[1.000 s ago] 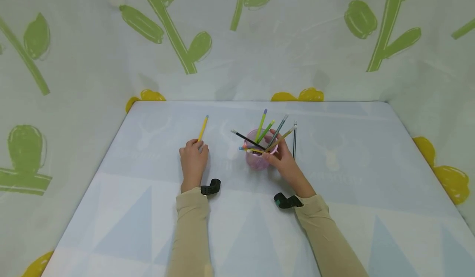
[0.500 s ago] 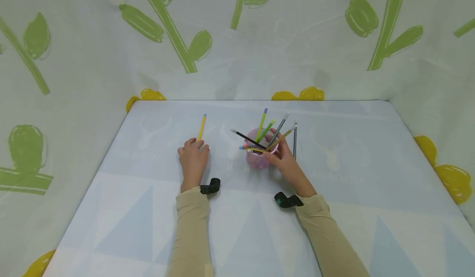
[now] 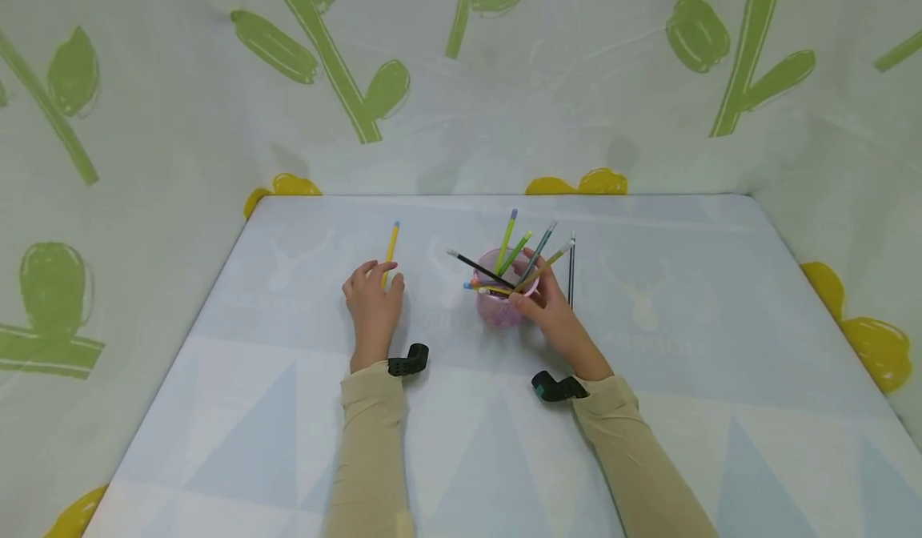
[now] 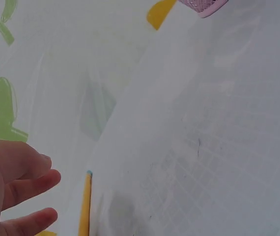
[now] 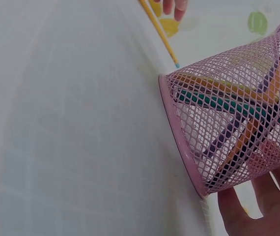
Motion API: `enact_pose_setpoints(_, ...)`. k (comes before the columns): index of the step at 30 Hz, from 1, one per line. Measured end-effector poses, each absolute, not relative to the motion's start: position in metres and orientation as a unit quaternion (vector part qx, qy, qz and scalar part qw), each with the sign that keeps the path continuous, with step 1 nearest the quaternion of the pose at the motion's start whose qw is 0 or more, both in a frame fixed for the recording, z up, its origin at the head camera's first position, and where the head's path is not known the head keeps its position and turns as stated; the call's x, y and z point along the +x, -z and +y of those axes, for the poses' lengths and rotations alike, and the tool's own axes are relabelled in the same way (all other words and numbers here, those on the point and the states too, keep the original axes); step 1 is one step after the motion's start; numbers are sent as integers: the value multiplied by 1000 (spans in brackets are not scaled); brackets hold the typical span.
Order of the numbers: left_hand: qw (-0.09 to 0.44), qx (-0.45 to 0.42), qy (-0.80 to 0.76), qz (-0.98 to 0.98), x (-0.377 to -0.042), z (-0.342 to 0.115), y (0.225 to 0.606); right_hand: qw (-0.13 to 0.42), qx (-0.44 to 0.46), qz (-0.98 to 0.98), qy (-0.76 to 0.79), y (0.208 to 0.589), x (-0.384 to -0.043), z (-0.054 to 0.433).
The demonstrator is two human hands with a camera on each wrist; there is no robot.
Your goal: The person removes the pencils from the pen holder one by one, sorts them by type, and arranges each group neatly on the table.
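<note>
On the table in the head view lies a yellow pencil (image 3: 391, 243) with a blue end, pointing away from me. My left hand (image 3: 373, 306) hovers over its near part, thumb and fingers spread. The left wrist view shows that pencil (image 4: 85, 206) on the surface, apart from the fingertips (image 4: 49, 178). With my right hand (image 3: 551, 310) I grip the right side of a pink mesh pencil cup (image 3: 497, 312). It stands upright, several pencils leaning out in different directions; through its mesh (image 5: 228, 128) their lower parts show in the right wrist view.
A dark pencil (image 3: 572, 270) lies on the table just right of the cup, its near end hidden by my right hand. The table's far edge (image 3: 432, 195) meets a pale wall (image 3: 576, 82) printed with green plants.
The left hand's fingers have loosened off the yellow pencil and spread. The pencil has shifted slightly left and more of it shows. The right hand and the cup stay put.
</note>
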State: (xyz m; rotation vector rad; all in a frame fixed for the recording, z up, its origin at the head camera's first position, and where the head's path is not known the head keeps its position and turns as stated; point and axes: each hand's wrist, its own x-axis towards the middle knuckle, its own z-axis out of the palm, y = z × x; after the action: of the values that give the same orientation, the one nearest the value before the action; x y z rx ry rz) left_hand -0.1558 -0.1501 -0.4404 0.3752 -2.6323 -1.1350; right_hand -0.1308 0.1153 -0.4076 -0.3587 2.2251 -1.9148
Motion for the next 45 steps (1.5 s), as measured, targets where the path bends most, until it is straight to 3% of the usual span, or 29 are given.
enact_pose_setpoints(12, 183, 47, 482, -856, -157, -142, 434, 87, -128, 751, 642, 408, -131, 114)
enact_pose_setpoints(28, 86, -50, 640, -762, -158, -123, 420, 79, -126, 748, 647, 408, -133, 114)
enact_pose_setpoints(35, 28, -105, 641, -759, -147, -115, 399, 83, -113, 750, 646, 409, -132, 113)
enact_pose_setpoints(45, -20, -134, 616, -776, -156, -102, 416, 80, -107, 756, 641, 433, -144, 120)
